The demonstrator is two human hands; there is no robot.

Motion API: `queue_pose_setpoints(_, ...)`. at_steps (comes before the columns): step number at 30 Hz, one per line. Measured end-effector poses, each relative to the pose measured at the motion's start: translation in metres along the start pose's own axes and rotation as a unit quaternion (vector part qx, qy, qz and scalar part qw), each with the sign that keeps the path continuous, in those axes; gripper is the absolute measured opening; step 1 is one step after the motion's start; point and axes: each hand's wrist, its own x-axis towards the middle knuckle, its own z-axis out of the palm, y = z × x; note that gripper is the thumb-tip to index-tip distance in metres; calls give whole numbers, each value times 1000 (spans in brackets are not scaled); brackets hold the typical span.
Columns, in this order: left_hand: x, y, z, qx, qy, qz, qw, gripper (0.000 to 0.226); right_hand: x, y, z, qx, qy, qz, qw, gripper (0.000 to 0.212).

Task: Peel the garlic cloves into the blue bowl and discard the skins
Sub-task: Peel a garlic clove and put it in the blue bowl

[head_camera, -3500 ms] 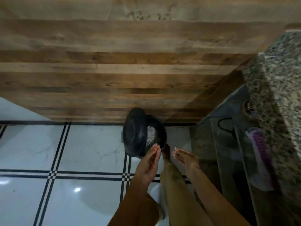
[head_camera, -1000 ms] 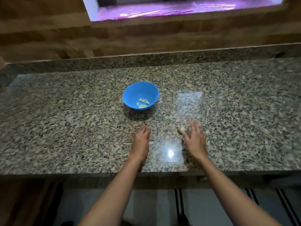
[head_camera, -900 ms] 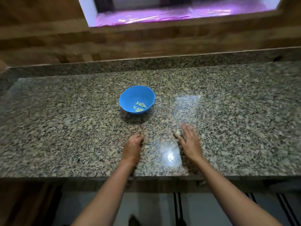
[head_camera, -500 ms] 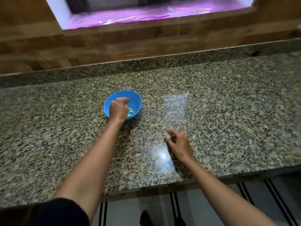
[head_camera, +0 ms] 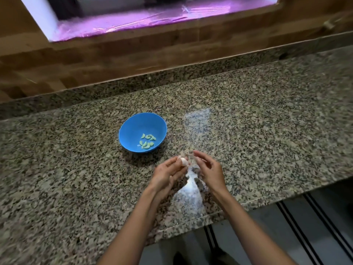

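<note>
A blue bowl (head_camera: 142,131) stands on the speckled granite counter (head_camera: 267,131) with several peeled cloves (head_camera: 147,142) in its bottom. Just in front of it, to the right, my left hand (head_camera: 168,173) pinches a whitish garlic clove (head_camera: 184,161) at its fingertips, a little above the counter. My right hand (head_camera: 209,169) is close beside it on the right, fingers loosely bent toward the clove, holding nothing that I can see.
The counter's front edge (head_camera: 210,213) runs just below my wrists, with tiled floor beneath. A low granite backsplash (head_camera: 172,73) and a wooden wall (head_camera: 133,52) rise behind the bowl. A window sill with a purple glow (head_camera: 152,18) sits above.
My left hand has come back from the bowl to the clove. The clove has passed from my right hand's fingers to my left hand's pinch. Both hands are now together in front of the bowl.
</note>
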Motion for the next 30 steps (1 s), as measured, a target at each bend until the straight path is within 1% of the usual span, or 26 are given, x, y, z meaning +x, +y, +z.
queue_pose_setpoints(3,-3,0,10,-27,-43,-11,999,31,-1,-5,-4,57,-62,67,994,26)
queue_pose_setpoints(5,-1,-2,16,-21,-27,4,999,35,-1,-10,-6,104,-79,99,987,25)
queue_pose_setpoints(8,1,-7,24,-8,8,29,1000,36,3,-15,-14,147,-80,110,980,23)
queue_pose_setpoints(11,2,-13,33,3,40,55,998,18,5,-18,-23,146,-90,109,979,27)
queue_pose_setpoints(13,3,-19,37,27,68,85,994,12,5,-18,-27,134,-79,101,983,26)
queue_pose_setpoints(15,1,-22,38,58,86,109,989,14,6,-17,-30,134,-62,96,984,25)
queue_pose_setpoints(17,-2,-24,40,106,89,122,983,19,7,-14,-32,135,-56,109,983,29)
queue_pose_setpoints(20,-7,-24,43,194,101,159,963,21,11,-13,-34,126,-85,131,980,31)
queue_pose_setpoints(22,-8,-23,43,273,111,191,936,23,11,-14,-34,125,-119,140,975,25)
queue_pose_setpoints(24,-9,-22,44,342,115,214,908,23,11,-14,-34,123,-129,143,974,18)
queue_pose_setpoints(27,-8,-21,45,394,121,232,881,24,14,-12,-33,130,-121,155,972,20)
queue_pose_setpoints(30,-6,-21,44,412,123,239,871,25,17,-15,-33,137,-123,172,968,27)
